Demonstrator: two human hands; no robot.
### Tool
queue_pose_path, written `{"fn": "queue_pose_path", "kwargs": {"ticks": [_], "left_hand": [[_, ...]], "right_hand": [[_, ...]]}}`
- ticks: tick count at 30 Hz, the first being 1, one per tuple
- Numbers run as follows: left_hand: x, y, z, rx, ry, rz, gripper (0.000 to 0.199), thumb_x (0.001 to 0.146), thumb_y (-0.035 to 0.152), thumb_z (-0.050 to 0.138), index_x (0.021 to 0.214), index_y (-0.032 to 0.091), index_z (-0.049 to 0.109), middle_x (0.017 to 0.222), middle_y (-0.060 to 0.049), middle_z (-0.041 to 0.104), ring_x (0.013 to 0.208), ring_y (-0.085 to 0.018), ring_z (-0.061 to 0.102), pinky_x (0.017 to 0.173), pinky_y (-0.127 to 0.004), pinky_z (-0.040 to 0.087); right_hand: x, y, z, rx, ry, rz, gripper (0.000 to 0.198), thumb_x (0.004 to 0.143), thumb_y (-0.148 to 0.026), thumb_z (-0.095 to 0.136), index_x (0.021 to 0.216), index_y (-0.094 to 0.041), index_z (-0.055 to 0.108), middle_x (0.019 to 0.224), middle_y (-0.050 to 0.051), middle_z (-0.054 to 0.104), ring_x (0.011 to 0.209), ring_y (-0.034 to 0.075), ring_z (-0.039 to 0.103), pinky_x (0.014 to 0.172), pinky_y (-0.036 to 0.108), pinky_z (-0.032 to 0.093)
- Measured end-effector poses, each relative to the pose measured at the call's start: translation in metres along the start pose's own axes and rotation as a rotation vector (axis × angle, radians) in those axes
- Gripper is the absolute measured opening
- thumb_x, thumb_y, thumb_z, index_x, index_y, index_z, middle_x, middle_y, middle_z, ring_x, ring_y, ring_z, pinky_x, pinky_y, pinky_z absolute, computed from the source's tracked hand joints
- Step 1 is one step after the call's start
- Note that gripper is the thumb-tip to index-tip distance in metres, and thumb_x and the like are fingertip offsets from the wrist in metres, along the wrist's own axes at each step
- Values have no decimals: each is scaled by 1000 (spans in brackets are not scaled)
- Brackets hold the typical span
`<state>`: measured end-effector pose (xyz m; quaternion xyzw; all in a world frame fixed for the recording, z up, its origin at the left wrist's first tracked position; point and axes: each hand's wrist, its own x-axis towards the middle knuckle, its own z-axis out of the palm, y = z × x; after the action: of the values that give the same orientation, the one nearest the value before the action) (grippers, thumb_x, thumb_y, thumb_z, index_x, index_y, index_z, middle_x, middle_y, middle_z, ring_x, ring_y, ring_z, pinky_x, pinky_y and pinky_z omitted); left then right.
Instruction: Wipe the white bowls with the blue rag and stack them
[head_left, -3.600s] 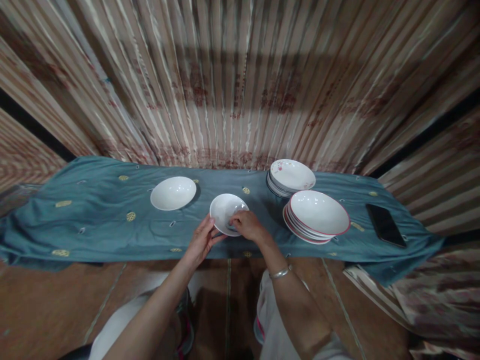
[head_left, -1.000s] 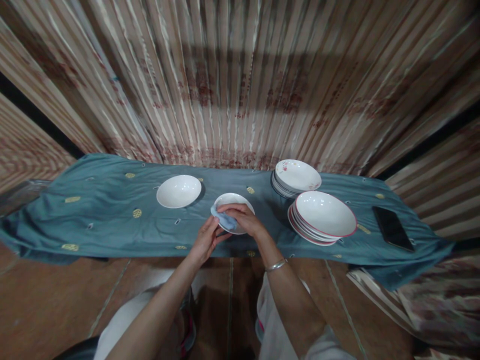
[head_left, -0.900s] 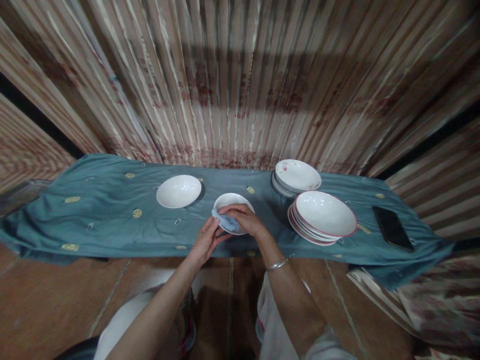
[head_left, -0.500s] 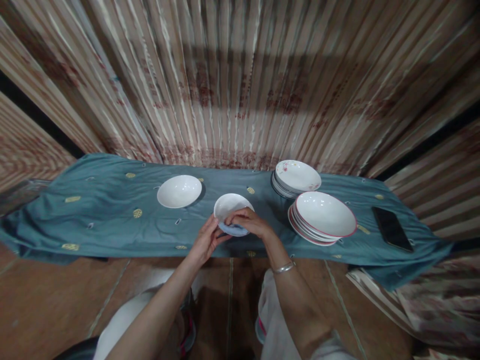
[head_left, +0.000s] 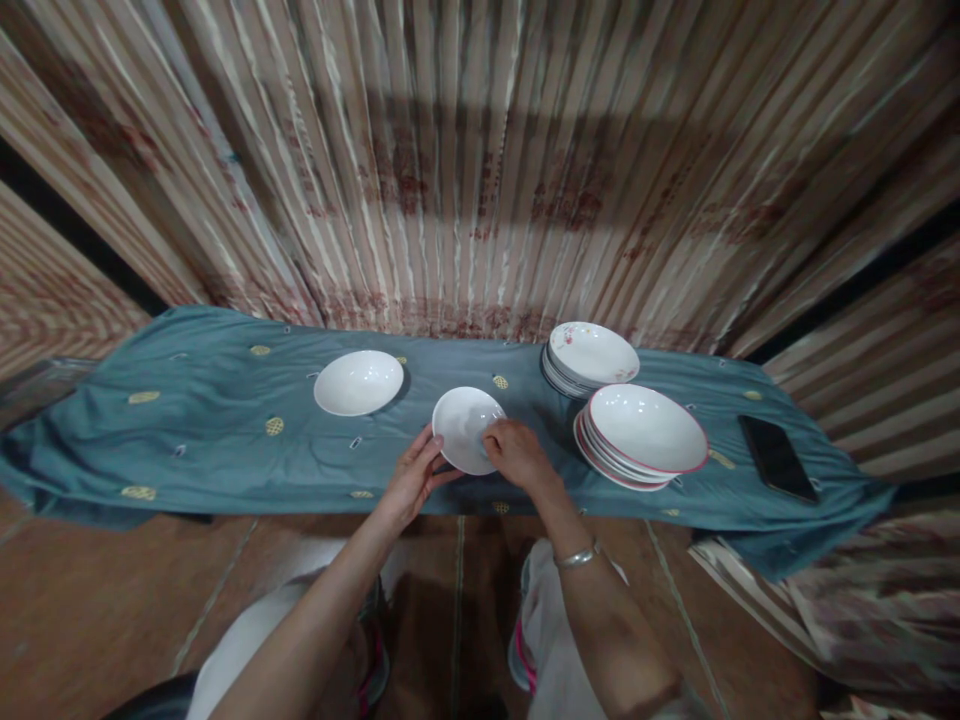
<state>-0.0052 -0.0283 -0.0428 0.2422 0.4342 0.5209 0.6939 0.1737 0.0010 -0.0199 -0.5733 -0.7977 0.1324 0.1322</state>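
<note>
- White bowl [head_left: 459, 425]: by the near edge of the table [head_left: 225, 465], about mid-length.
- Left hand [head_left: 414, 472]: clamped on its rim, thumb above, fingers below; presumably steadying it.
- Right hand [head_left: 519, 455]: fingers curled at the inner right wall; cannot tell whether gripping anything.
- Second bowl [head_left: 358, 383]: apart, leftward.
- Red-rimmed stack [head_left: 645, 430]: right; floral stack [head_left: 596, 352] behind, toward far edge; probably nested for space.

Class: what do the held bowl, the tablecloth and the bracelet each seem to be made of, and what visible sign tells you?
Held bowl: probably glazed ceramic, smooth and glossy white with light reflections, though plastic could look similar.
Tablecloth: soft fabric with a faint sheen, shown by its wrinkles and hanging corner; fibre unclear.
Bracelet: likely polished metal, from its silvery shine.
</note>
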Motion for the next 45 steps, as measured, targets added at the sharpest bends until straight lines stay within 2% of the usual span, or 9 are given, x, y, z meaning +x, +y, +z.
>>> {"fn": "queue_pose_path", "kwargs": {"ticks": [5, 10, 17, 21, 25, 33, 37, 42, 45], "left_hand": [[0, 0, 0, -11, -16, 4, 56, 70, 34, 80, 121, 20, 63, 111, -10, 70, 87, -22, 69, 70, -38, 62], [1, -2, -2, -18, -30, 9, 55, 71, 34, 79, 121, 20, 63, 112, -10, 70, 89, -22, 68, 72, -38, 61], [0, -2, -3, -12, -30, 5, 54, 74, 34, 76, 125, 22, 61, 115, -10, 70, 92, -21, 69, 78, -38, 59], [-1, 0, -2, -11, -36, 13, 48, 76, 33, 75, 121, 21, 63, 108, -8, 72, 90, -20, 69, 76, -37, 60], [-1, 0, -3, -2, -44, 10, 47, 76, 33, 75, 120, 21, 63, 105, -7, 73, 89, -20, 70, 80, -36, 59], [0, 1, -2, 28, -8, 18, 49, 73, 34, 77, 118, 20, 65, 114, -9, 71, 97, -23, 69, 78, -37, 60], [5, 4, -5, 93, 26, 91, 40, 71, 36, 77, 105, 16, 70, 123, -11, 67, 109, -27, 64, 79, -37, 60], [17, 2, -23, 278, 93, 148, 33, 66, 35, 80, 91, 16, 73, 115, -10, 70, 103, -28, 66, 71, -31, 59], [19, 5, -34, 365, 105, 197, 39, 65, 39, 80, 96, 17, 73, 123, -11, 66, 121, -34, 56, 90, -39, 54]], "right_hand": [[7, -1, 11, -27, 153, -42, 33, 84, -5, 43, 105, -11, 67, 117, 15, 66, 111, 23, 58, 103, 34, 41], [16, 2, 27, 113, 269, -104, 42, 87, -8, 39, 126, -6, 56, 136, 19, 54, 129, 25, 47, 113, 41, 33], [30, 0, 44, 434, 164, -151, 46, 90, -16, 41, 134, -10, 52, 148, 17, 45, 137, 22, 42, 117, 39, 31], [31, -1, 42, 590, 78, -200, 38, 86, -17, 48, 121, -18, 63, 136, 11, 58, 128, 21, 52, 113, 39, 35], [27, 0, 31, 738, -87, -198, 25, 82, -22, 56, 102, -18, 70, 108, 6, 71, 102, 19, 65, 96, 34, 47], [15, 3, 10, 1130, -288, -24, 18, 66, -31, 73, 80, -18, 73, 78, -1, 70, 75, 15, 62, 75, 27, 47], [8, 11, 5, 1373, -214, 119, 26, 60, -33, 78, 80, -18, 73, 73, -1, 69, 63, 13, 59, 62, 25, 45], [8, 26, 9, 1604, 70, 301, 28, 59, -36, 78, 81, -20, 72, 75, 2, 72, 59, 15, 61, 52, 24, 46], [10, 33, 12, 1701, 167, 336, 22, 68, -37, 70, 83, -21, 70, 79, 3, 74, 68, 17, 66, 56, 25, 51]]}}
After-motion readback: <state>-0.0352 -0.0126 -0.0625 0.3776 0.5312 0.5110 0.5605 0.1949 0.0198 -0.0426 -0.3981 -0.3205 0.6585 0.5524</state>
